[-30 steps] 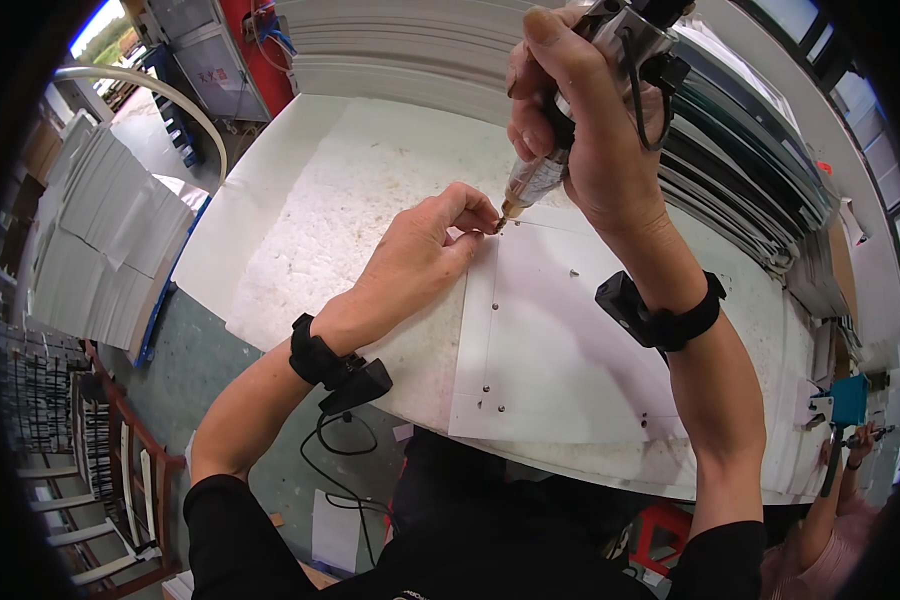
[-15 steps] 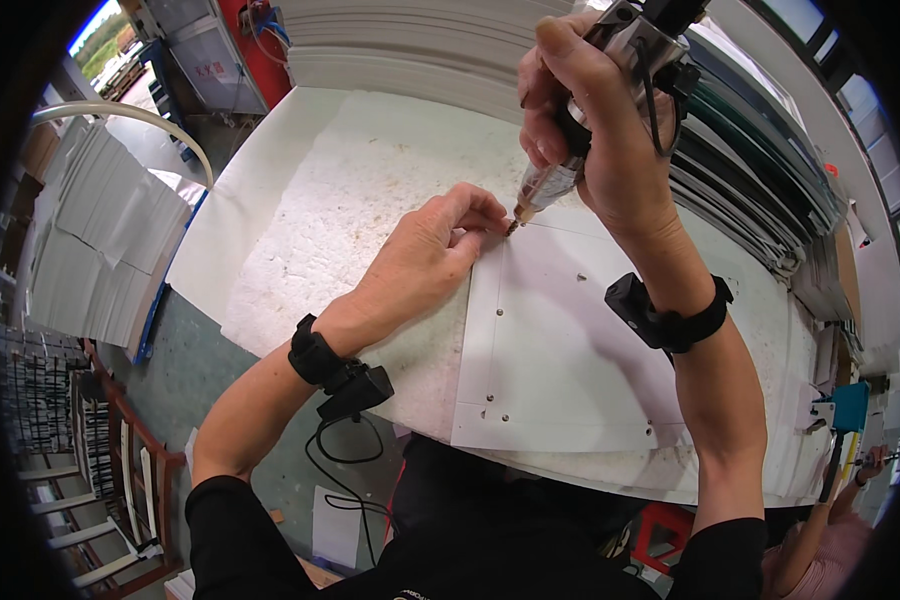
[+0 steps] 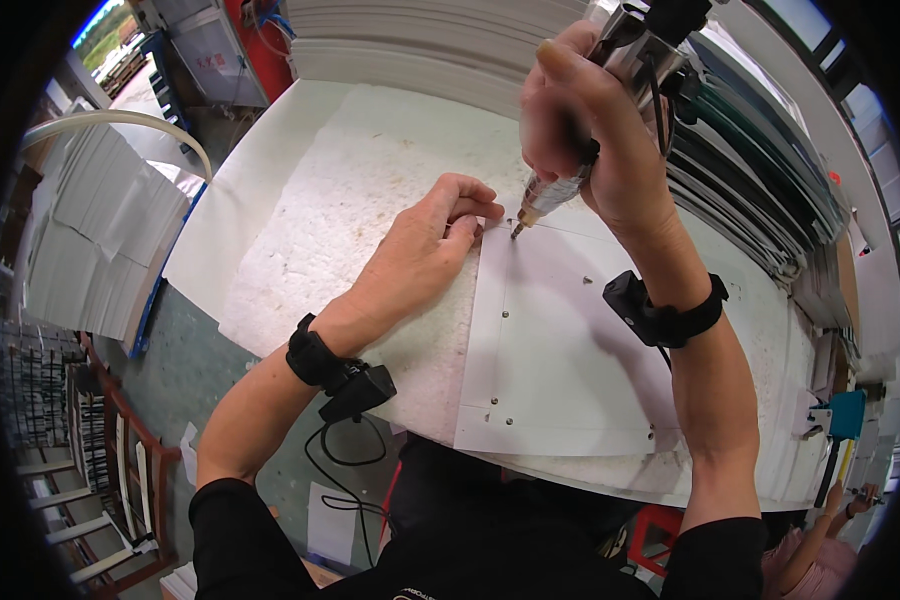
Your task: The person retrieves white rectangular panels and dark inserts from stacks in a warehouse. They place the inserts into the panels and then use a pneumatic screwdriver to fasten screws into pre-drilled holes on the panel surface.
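My right hand is wrapped round a power screwdriver with a metal body, held tilted. Its bit points down at the upper left corner of a white panel, where a small screw seems to sit under the tip. My left hand rests beside that corner, fingers bent and thumb a little apart, with nothing visible in it. Down the panel's left side are small screws, among them one screw and another. A loose screw lies on its side in the panel's middle.
A white foam-like sheet covers the table. Behind stands a stack of pale boards; dark and grey strips are piled to the right. More white boards stand at the left. Another person's arm shows at lower right.
My left fingers have drawn back slightly left from the bit's tip. The screwdriver has stayed at the panel's corner, its bit now exposed. The view has shifted a little.
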A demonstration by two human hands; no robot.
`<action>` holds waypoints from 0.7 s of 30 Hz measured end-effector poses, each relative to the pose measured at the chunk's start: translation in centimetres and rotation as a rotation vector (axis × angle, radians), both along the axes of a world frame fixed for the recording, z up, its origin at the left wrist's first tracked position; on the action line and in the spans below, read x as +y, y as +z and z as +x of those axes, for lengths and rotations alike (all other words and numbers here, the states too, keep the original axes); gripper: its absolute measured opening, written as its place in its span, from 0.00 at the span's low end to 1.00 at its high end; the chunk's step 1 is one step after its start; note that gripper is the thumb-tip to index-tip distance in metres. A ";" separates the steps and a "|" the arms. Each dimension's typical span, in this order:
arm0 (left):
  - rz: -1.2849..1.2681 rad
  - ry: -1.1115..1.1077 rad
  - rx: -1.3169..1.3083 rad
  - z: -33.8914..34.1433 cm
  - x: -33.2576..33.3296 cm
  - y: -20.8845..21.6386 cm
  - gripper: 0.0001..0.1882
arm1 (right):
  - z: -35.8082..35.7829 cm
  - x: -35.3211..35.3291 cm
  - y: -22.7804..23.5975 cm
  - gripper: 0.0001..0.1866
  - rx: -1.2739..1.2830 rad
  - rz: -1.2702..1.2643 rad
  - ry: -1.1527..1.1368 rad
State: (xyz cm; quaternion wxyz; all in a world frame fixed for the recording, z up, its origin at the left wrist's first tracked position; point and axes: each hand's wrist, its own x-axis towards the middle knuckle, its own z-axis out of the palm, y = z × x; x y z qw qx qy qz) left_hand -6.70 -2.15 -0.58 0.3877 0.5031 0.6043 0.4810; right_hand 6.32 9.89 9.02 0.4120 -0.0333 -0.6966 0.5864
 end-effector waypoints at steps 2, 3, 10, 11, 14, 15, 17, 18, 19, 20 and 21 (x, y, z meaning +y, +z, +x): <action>0.001 -0.004 0.010 0.0 0.0 0.0 0.16 | 0.2 0.3 -0.1 0.16 0.000 -0.010 0.025; 0.006 -0.008 0.019 0.0 0.0 0.0 0.16 | 0.3 0.5 -0.2 0.16 0.000 -0.015 0.037; 0.051 -0.019 0.077 0.1 0.0 -0.5 0.16 | 0.3 -0.9 -0.2 0.12 -0.077 0.055 0.074; 0.050 -0.021 0.080 0.0 -0.1 -0.6 0.16 | 0.2 -1.1 0.2 0.12 -0.084 0.073 0.087; 0.072 -0.013 0.152 -0.7 -1.3 -0.3 0.15 | 0.0 -2.6 1.6 0.13 -0.105 0.148 0.088; 0.095 -0.006 0.213 -0.6 -2.5 -0.1 0.15 | 0.0 -3.0 1.9 0.13 -0.104 0.183 0.075; 0.078 0.029 0.299 -0.2 -5.1 0.3 0.14 | -0.7 -3.6 2.4 0.17 -0.147 0.293 0.087; 0.047 0.042 0.324 0.2 -6.2 0.7 0.13 | -1.4 -3.9 2.3 0.17 -0.114 0.411 0.034; 0.015 0.055 0.348 0.6 -7.2 0.9 0.12 | -2.7 -4.1 1.8 0.17 -0.081 0.528 -0.019; 0.080 0.101 0.402 0.8 -8.4 0.8 0.12 | -5.1 -3.6 0.1 0.17 0.242 0.706 -0.040; 0.146 0.139 0.440 1.0 -9.4 -0.2 0.11 | -5.8 -3.8 0.3 0.18 0.025 0.689 0.071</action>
